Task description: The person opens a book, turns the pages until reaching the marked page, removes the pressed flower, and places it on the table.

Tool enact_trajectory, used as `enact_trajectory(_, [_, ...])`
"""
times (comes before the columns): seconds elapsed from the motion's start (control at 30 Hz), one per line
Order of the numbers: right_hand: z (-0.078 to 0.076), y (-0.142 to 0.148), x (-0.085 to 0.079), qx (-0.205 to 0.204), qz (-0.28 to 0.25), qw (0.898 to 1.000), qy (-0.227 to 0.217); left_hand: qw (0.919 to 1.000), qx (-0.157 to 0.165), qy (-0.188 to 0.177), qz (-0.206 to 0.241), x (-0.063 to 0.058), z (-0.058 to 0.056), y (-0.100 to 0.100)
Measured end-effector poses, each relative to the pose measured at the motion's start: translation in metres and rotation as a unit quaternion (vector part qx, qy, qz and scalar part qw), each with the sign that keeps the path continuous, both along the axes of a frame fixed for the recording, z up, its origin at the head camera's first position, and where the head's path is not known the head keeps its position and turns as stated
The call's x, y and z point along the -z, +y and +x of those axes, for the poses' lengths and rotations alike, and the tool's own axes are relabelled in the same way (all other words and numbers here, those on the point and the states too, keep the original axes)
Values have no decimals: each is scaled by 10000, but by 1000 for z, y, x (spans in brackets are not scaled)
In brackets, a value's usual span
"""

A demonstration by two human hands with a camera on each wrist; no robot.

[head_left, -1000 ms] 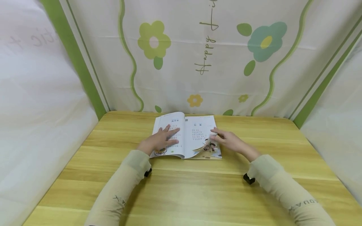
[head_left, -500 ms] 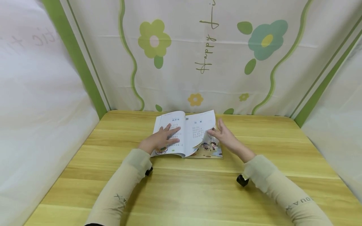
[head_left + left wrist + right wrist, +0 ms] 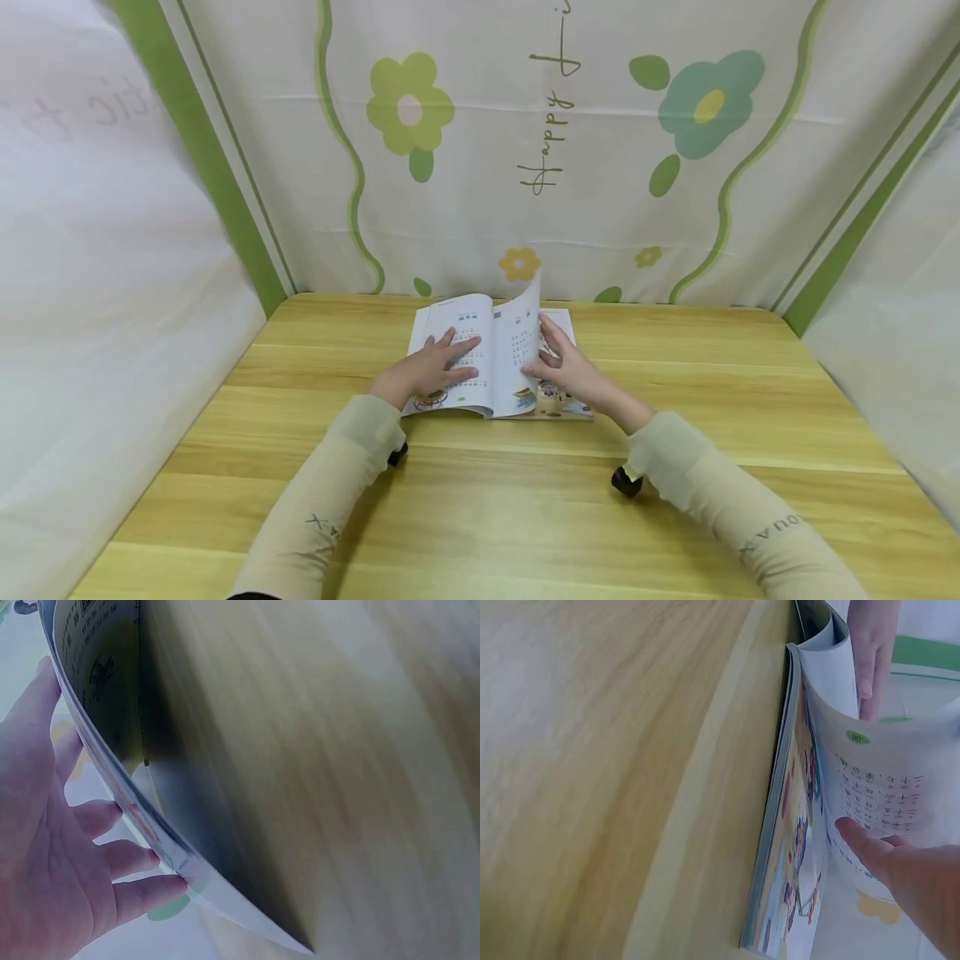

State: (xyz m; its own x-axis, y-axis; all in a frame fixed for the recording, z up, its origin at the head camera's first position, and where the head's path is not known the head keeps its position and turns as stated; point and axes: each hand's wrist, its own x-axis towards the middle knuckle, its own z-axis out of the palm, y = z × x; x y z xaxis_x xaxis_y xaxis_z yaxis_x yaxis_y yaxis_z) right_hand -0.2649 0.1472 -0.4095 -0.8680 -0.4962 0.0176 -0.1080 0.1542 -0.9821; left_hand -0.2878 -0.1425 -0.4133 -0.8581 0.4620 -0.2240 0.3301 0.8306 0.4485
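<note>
An open picture book (image 3: 480,358) with printed text and coloured drawings lies near the table's far edge. My left hand (image 3: 427,369) rests on its left page with the fingers spread; the left wrist view also shows these fingers (image 3: 127,859) against the curved pages. At the right half, a lifted page (image 3: 519,342) stands nearly upright and curves toward the left. My right hand (image 3: 573,367) touches this page near its free edge, thumb and index finger extended. In the right wrist view the thumb (image 3: 866,844) lies before the page's printed side. An illustrated page (image 3: 791,877) shows beneath it.
The wooden table (image 3: 495,517) extends around the book. A white curtain (image 3: 465,208) with flowers and lettering hangs behind it, and white cloth (image 3: 112,275) flanks the sides. A black wrist camera (image 3: 626,481) sits under the right cuff.
My right hand has moved left and pushed the right-hand page up and over, from nearly flat to upright, showing more of the illustrated page below. My left hand has stayed in place.
</note>
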Motion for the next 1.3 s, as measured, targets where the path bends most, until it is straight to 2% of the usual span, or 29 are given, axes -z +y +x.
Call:
enact_trajectory(0.27, [3, -15, 4, -233, 493, 9969, 570, 10000, 14, 24, 23, -3, 1, 3])
enact_trajectory(0.47, [5, -25, 3, -199, 1106, 9880, 1057, 9998, 28, 32, 171, -3, 0, 2])
enact_trajectory(0.67, [9, -31, 3, -206, 1618, 9790, 1227, 9986, -141, -33, 514, -2, -1, -1])
enact_trajectory(0.87, [10, -33, 2, -346, 1801, 9737, 1353, 9943, -344, 9, 1011, 2, -2, -1])
enact_trajectory(1.07, [10, -39, 1, -609, 2170, 9588, 1727, 9881, -459, 211, 1451, 4, -3, 0])
enact_trajectory(1.3, [13, -47, -1, -710, 2267, 9515, 1956, 9862, -449, 400, 1545, 3, -1, 0])
